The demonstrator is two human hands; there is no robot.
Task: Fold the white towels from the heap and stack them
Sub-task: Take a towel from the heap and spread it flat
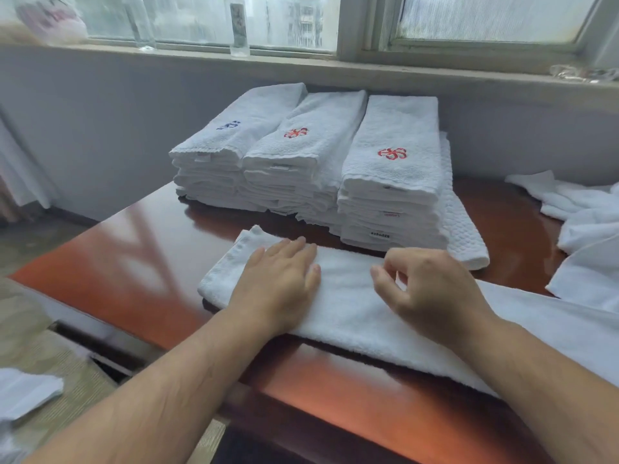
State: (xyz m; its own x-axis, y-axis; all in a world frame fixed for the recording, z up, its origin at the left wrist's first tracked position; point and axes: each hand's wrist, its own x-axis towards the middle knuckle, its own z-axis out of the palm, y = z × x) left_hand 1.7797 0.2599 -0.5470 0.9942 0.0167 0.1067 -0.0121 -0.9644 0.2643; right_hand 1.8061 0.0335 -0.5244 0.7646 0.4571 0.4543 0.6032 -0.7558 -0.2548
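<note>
The left hand (pixel 284 279) lies flat, fingers straight, pressing the long folded towel (pixel 351 313) on the table (pixel 150 262); the right hand (pixel 425 289) is curled over it, and I cannot tell whether it pinches cloth. The stacked towels (pixel 392 169) stand at twelve o'clock from it; the heap (pixel 586 222) lies at three.

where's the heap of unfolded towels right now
In the head view, the heap lies on the table at its far right edge, right of the three folded stacks and beyond the long towel being folded.
</note>
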